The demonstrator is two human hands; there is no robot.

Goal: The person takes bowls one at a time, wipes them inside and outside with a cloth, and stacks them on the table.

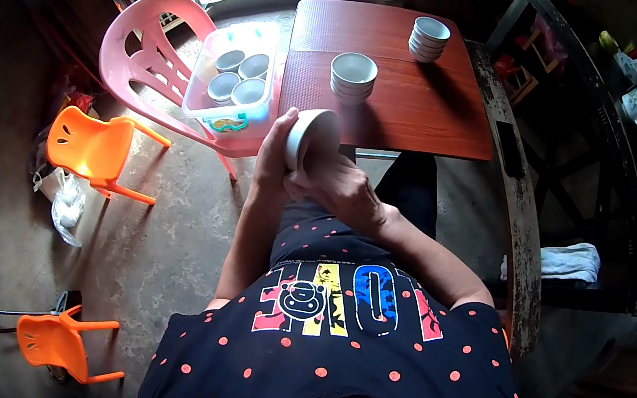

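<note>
In the head view, the left hand (274,143) and the right hand (343,187) both close on one pale bowl (297,142), so the grip is clamped on it from two sides. The held bowl is in front of the body, just off the near edge of the wooden table (432,134). It is tipped on its side, with the rim turned toward the person's right and the outer wall toward the left; being round, it shows no clear long axis. The left hand supports the outer wall, while the right hand is at the lower rim, its fingertips partly hidden. Beyond the grip and slightly to its right, the near stack (352,79) of bowls is upright on the table, and the far stack (429,40) is farther ahead and farther right. Ahead of the grip on the left side, the clear tub (200,84) rests on the pink chair (113,48), beside the table's left edge, with bowls grouped inside and their openings upward. The left hand is nearer to the tub; the held bowl is outside it, apart from both stacks.
</note>
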